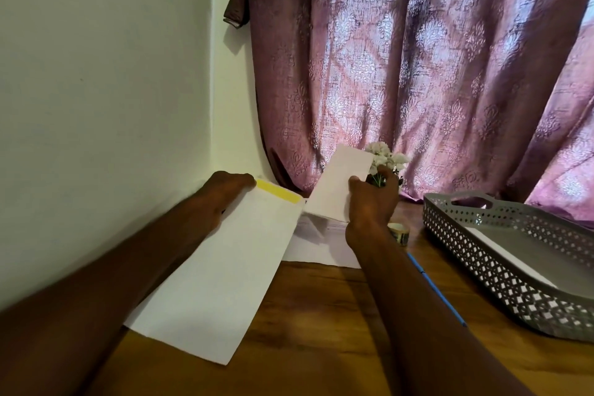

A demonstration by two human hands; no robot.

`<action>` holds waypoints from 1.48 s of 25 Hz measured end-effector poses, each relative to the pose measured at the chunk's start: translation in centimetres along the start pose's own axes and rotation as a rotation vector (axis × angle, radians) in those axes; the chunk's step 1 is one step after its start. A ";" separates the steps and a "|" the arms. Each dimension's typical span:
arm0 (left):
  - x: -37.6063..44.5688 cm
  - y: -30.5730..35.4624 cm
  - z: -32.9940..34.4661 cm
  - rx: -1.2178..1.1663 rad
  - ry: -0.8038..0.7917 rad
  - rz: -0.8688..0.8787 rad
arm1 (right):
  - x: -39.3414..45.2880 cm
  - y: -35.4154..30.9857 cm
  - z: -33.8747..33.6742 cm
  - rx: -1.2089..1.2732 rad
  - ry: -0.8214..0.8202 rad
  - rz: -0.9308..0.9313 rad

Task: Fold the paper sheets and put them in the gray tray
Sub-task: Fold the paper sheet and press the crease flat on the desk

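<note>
Matt white paper sheet, grained wooden table, perforated gray plastic tray, woven patterned cloth curtain

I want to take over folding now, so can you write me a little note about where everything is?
Left hand: holds the far end of the long white paper sheet with a yellow strip.
Right hand: grips a smaller folded white paper, lifted.
Gray perforated plastic tray: on the wooden table's right, one white paper already inside.
Left: finish both sheets, tray them; more white paper lies under the hands.
</note>
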State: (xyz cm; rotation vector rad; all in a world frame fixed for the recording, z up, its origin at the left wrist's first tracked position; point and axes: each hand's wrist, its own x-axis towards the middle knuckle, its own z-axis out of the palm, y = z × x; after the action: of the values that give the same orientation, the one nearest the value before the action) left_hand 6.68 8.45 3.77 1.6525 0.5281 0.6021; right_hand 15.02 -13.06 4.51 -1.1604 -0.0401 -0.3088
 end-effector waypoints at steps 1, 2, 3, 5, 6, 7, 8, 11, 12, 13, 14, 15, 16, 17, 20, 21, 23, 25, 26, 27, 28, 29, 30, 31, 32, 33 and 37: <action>0.0 -0.1 0.1 0.000 -0.012 -0.012 | 0.0 0.0 0.1 0.083 -0.034 0.035; -0.1 -0.3 0.3 -0.003 -0.027 -0.024 | 0.0 -0.1 0.0 0.151 -0.063 0.083; -0.3 -0.3 0.4 -0.013 -0.047 -0.035 | -0.2 0.0 0.0 0.183 -0.086 0.133; -0.5 -0.3 0.8 -0.046 -0.092 -0.051 | -0.4 0.4 0.2 0.137 -0.133 0.192; -0.6 -0.3 0.9 -0.053 -0.112 -0.058 | -0.7 0.8 0.4 0.095 -0.166 0.201; -0.6 -0.3 1.0 -0.054 -0.126 -0.062 | -1.0 1.0 0.6 0.050 -0.200 0.205; -0.6 -0.3 1.0 -0.056 -0.136 -0.064 | -1.3 1.4 0.7 0.001 -0.224 0.204; -0.4 -0.4 1.1 -0.108 -0.175 -0.090 | -1.6 2.3 0.7 -0.137 -0.216 0.182; -0.4 -0.4 1.0 -0.137 -0.195 -0.100 | -1.5 2.6 0.7 -0.149 -0.220 0.184; -0.4 -0.5 0.9 -0.163 -0.227 -0.112 | -1.3 2.7 0.7 -0.148 -0.235 0.197; -0.4 -0.6 0.8 -0.185 -0.271 -0.133 | -1.1 2.7 0.7 -0.137 -0.253 0.214; -0.5 -0.5 0.8 -0.202 -0.319 -0.159 | -0.8 2.6 0.7 -0.129 -0.260 0.228; -0.7 -0.5 0.7 -0.211 -0.358 -0.176 | -0.5 2.7 0.7 -0.131 -0.247 0.229; -0.7 -0.5 0.7 -0.210 -0.393 -0.171 | -0.4 2.7 0.7 -0.138 -0.221 0.211; -1.1 -0.3 1.2 -0.157 -0.487 -0.082 | 0.2 2.6 0.5 -0.164 -0.116 0.040; -1.4 -0.4 1.4 -0.138 -0.506 -0.061 | 0.5 2.6 0.3 -0.185 -0.085 -0.031; -1.6 -0.5 1.7 -0.117 -0.519 -0.037 | 1.0 2.6 0.0 -0.205 -0.059 -0.140; -1.9 -0.4 1.8 -0.099 -0.530 -0.011 | 1.7 2.6 0.2 -0.226 -0.070 -0.180; -2.0 -0.2 1.9 -0.076 -0.538 0.009 | 2.0 2.4 0.3 -0.231 -0.094 -0.173; -2.1 -0.1 2.0 -0.048 -0.549 0.029 | 2.3 2.3 0.4 -0.217 -0.135 -0.140; -2.2 0.0 2.1 -0.023 -0.557 0.045 | 2.6 2.1 0.4 -0.180 -0.194 -0.088; -2.4 0.1 2.2 -0.008 -0.566 0.050 | 2.8 1.9 0.4 -0.123 -0.266 -0.033; -2.5 0.2 2.3 -0.002 -0.576 0.044 | 3.1 1.9 0.2 -0.069 -0.328 0.010; -2.6 0.2 2.4 -0.003 -0.584 0.034 | 3.2 1.8 0.0 -0.035 -0.368 0.038; -2.6 0.2 2.4 -0.008 -0.584 0.026 | 3.3 1.8 -0.2 -0.019 -0.387 0.056; -2.7 0.2 2.4 -0.013 -0.579 0.021 | 3.4 1.8 -0.4 -0.007 -0.391 0.072; -3.2 0.5 2.5 -0.012 -0.561 0.036 | 3.0 1.4 -0.3 0.024 -0.404 0.091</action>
State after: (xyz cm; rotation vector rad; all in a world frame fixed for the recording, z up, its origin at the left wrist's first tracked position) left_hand 5.92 4.44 3.62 1.7277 0.0841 0.1468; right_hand 18.18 -13.50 3.72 -1.1818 -0.3432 0.0099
